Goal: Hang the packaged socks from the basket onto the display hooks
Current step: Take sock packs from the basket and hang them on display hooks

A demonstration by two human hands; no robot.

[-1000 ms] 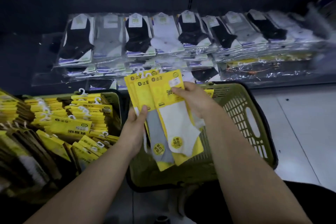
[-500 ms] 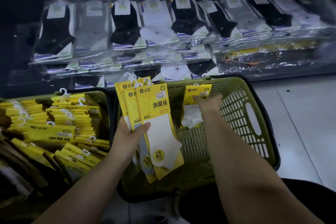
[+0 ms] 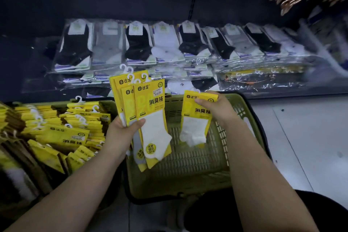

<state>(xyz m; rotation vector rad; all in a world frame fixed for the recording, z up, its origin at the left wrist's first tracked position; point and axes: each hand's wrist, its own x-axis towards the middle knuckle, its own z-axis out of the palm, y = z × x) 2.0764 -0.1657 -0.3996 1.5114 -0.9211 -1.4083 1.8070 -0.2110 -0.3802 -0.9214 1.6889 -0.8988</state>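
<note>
The left hand (image 3: 120, 135) grips a bundle of sock packs (image 3: 150, 111), with the thumb across the front. At 3 o'clock from it, and apart, the right hand (image 3: 216, 107) pinches one sock pack (image 3: 195, 118) by its top edge, above the green basket (image 3: 188, 160). At 9 o'clock lies a pile of packs (image 3: 62, 137).

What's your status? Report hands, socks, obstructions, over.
Left hand grips a fan of yellow sock packs. Right hand pinches a single pack by its top, above the green basket. Nothing blocking either hand.
</note>
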